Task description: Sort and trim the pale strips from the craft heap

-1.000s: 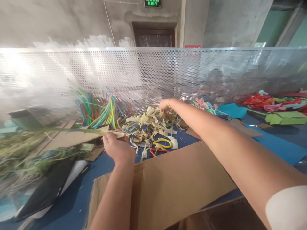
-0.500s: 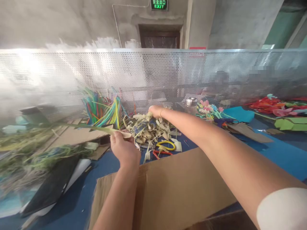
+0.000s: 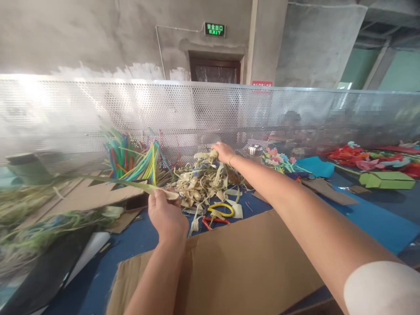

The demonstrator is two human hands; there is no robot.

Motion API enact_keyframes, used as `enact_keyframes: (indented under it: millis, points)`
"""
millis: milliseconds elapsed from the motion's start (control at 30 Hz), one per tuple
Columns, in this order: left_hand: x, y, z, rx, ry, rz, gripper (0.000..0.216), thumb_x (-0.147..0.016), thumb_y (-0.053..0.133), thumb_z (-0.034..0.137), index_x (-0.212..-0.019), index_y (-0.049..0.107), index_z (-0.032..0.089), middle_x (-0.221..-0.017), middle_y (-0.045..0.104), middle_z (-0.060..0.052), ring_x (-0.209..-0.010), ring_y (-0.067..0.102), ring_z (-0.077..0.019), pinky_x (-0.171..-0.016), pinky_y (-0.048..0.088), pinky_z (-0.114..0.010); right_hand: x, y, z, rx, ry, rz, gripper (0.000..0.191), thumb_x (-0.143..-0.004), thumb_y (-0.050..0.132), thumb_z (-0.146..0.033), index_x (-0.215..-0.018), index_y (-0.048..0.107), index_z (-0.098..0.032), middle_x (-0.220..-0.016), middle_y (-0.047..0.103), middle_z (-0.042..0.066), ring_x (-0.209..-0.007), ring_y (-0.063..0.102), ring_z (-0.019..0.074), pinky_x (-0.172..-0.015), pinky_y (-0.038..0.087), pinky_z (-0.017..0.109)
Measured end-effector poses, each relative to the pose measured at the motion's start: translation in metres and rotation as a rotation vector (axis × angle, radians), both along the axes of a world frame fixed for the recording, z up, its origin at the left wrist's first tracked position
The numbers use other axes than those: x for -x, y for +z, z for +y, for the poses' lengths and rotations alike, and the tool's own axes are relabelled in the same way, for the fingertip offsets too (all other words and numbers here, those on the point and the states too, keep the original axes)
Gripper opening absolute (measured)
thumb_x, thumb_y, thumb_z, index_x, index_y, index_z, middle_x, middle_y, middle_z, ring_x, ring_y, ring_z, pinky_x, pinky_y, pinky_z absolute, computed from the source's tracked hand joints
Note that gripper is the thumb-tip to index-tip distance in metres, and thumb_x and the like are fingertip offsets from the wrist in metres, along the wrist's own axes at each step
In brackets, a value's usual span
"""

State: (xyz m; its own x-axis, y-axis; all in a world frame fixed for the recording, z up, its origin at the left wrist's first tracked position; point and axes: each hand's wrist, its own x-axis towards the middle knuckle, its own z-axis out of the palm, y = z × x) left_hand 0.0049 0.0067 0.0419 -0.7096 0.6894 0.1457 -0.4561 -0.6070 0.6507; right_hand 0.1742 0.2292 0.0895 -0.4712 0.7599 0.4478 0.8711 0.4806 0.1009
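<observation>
My left hand is closed on one end of a long, pale green leaf-like strip, which stretches away to the left. Farther back, my right hand has its fingers closed on pale scraps at the top of a heap of curled, cream-coloured scraps. Some blue bits show within the heap. In front of it lie a yellow loop and a red loop, which look like scissor handles partly covered by scraps. A brown cardboard sheet lies below both forearms.
Coloured pipe-cleaner-like stems stand behind on the left. Tangled green fibres and a black sheet lie at the left. A metal-lidded jar, paper flowers and a green folded piece sit rightward. A perforated metal screen runs behind.
The view has tilted up a little. My right hand has risen slightly and shifted right relative to the heap, drawing some scraps up. My left hand keeps its hold on the strip.
</observation>
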Motion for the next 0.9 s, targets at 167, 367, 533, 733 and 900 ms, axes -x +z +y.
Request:
enact_keyframes:
  millis: [167,367,533,733,900]
  points:
    - [-0.001,0.0,0.0,-0.001,-0.016,0.012,0.023,-0.076,0.062,0.031,-0.069,0.042,0.019,-0.063,0.047,0.003,-0.052,0.041,-0.0074,-0.046,0.028,-0.018,0.0,-0.005,0.004,0.154,-0.002,-0.116,0.057,-0.065,0.069,-0.015,-0.12,0.063,-0.026,-0.118,0.061,0.01,-0.106,0.057,0.027,-0.087,0.044,0.033]
    - [-0.003,0.0,-0.001,0.008,-0.01,0.025,0.022,-0.076,0.06,0.03,-0.069,0.042,0.02,-0.063,0.047,0.003,-0.051,0.039,-0.0074,-0.045,0.026,-0.019,0.023,-0.006,-0.007,0.112,0.143,-0.111,0.053,-0.073,0.065,-0.025,-0.126,0.06,-0.028,-0.134,0.054,0.005,-0.121,0.049,0.0252,-0.102,0.037,0.035]
    - [-0.002,-0.002,-0.001,-0.004,-0.034,0.042,0.024,-0.077,0.061,0.032,-0.069,0.041,0.02,-0.064,0.048,0.004,-0.049,0.039,-0.0069,-0.046,0.026,-0.02,0.038,-0.011,-0.017,0.196,0.058,-0.287,0.04,-0.073,0.068,-0.017,-0.109,0.071,-0.034,-0.117,0.065,0.001,-0.107,0.057,0.0219,-0.091,0.042,0.031]
    - [0.001,-0.005,0.001,0.026,-0.087,-0.007,0.023,-0.078,0.061,0.031,-0.071,0.042,0.019,-0.065,0.049,0.003,-0.049,0.041,-0.0064,-0.045,0.027,-0.019,0.019,0.011,-0.006,0.043,-0.236,-0.178,0.031,-0.086,0.052,-0.015,-0.112,0.068,-0.01,-0.122,0.056,0.023,-0.114,0.049,0.0338,-0.089,0.043,0.044]
    - [0.0,-0.006,0.003,0.028,-0.103,-0.022,0.026,-0.078,0.061,0.033,-0.07,0.041,0.02,-0.062,0.048,0.004,-0.047,0.04,-0.0061,-0.043,0.026,-0.018,0.036,0.006,-0.035,-0.101,-0.095,-0.112,0.048,-0.086,0.055,-0.023,-0.134,0.05,-0.019,-0.137,0.044,0.017,-0.121,0.041,0.0305,-0.098,0.036,0.046]
